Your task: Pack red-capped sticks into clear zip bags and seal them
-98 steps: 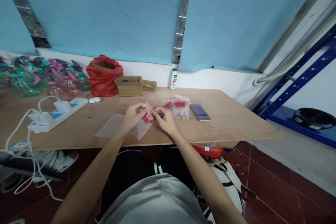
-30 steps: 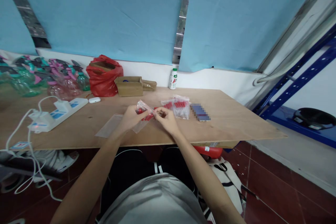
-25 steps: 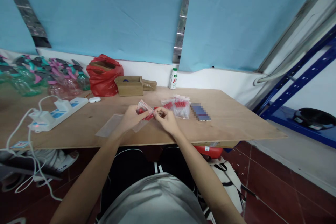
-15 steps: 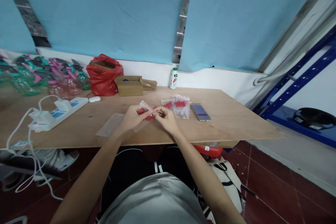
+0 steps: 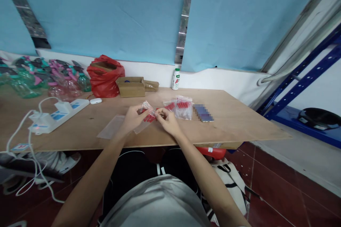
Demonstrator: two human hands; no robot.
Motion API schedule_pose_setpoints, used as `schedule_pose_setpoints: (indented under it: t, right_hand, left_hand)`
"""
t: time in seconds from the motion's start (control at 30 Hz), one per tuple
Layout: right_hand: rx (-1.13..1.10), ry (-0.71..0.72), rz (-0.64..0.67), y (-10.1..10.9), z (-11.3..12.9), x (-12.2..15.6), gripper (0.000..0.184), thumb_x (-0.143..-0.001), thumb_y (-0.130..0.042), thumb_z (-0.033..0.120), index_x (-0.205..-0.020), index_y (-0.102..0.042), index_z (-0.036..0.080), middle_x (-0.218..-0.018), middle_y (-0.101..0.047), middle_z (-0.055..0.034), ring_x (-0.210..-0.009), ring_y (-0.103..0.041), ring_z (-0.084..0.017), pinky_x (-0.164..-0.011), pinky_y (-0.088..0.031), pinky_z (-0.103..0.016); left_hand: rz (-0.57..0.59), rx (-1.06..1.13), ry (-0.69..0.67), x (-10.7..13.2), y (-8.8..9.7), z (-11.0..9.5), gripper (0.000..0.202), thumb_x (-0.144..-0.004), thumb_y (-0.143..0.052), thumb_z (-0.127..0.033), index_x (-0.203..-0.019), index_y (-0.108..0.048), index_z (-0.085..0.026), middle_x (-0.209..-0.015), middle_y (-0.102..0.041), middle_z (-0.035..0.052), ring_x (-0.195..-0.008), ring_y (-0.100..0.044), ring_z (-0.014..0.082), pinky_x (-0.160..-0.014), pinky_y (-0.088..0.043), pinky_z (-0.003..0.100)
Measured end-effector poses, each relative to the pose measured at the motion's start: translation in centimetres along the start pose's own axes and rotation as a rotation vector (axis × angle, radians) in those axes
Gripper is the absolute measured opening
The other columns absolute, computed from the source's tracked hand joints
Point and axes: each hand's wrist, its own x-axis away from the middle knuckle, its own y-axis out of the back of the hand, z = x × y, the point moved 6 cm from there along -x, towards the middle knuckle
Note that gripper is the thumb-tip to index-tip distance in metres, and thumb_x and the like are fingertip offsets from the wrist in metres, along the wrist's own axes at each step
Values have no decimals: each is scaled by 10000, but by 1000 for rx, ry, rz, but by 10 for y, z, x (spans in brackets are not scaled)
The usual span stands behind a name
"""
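Between my hands is a clear zip bag [image 5: 149, 117] with several small red pieces in it. My left hand [image 5: 134, 116] pinches the bag's left side, thumb on top. The fingers of my right hand [image 5: 168, 120] are closed on its upper right edge, by the zip strip. What the red pieces are, I cannot make out. Under my left wrist lies a flat clear plastic bag [image 5: 110, 127]. Just beyond my right hand are more clear bags [image 5: 183, 111] holding red pieces.
A phone [image 5: 203, 113] lies right of the bags. A white bottle [image 5: 176, 79] with a green cap, a cardboard box [image 5: 131, 88] and a red plastic bag [image 5: 105, 81] stand at the back. On the left are a power strip [image 5: 60, 116] with cables and several spray bottles [image 5: 70, 85].
My fingers have shifted slightly on the bag, and more of its red contents show between my hands. Everything else on the table stays in place.
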Motion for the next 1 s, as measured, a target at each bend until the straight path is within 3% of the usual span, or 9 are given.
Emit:
schedule_pose_setpoints:
  t: [0.27,0.47,0.73,0.87,1.0]
  right_hand:
    - [-1,46,-10,2,0,-1,316,-1006,-653,533,-986,-701,222,-905,-756,-36,-806,-687,-190,-765,-518,-297]
    - [-16,31,5,0,3,0,359,-976,-679,573,-972,-680,214,-864,-721,-22,-780,-649,-183,-733,-485,-290]
    - [93,95,6,3,13,4,297,-1039,-619,506,-917,-632,235,-688,-490,49,-652,-465,-155,-675,-374,-291]
    - [25,97,32,0,12,5,294,-1050,-603,498,-916,-576,238,-705,-494,52,-655,-461,-153,-680,-371,-293]
    - [-16,97,84,-5,14,4,300,-1038,-633,501,-915,-580,233,-685,-480,60,-624,-432,-144,-641,-334,-289]
  left_hand:
    - [39,-34,-50,0,-7,2,337,-886,-794,-538,-902,-831,-202,-908,-817,75,-851,-729,248,-814,-561,353]
    - [-25,-40,-83,-1,1,0,333,-891,-775,-519,-904,-808,-189,-909,-809,58,-848,-720,237,-790,-556,338]
    - [5,-2,-111,-3,-7,7,276,-889,-788,-467,-912,-827,-195,-925,-819,63,-853,-732,235,-802,-571,343]
    - [-15,54,-77,-4,-4,11,302,-909,-768,-490,-934,-821,-194,-949,-823,67,-865,-746,237,-813,-583,345]
    - [-35,29,-128,-3,-1,6,281,-904,-762,-477,-871,-796,-200,-912,-799,61,-859,-729,230,-806,-576,342]
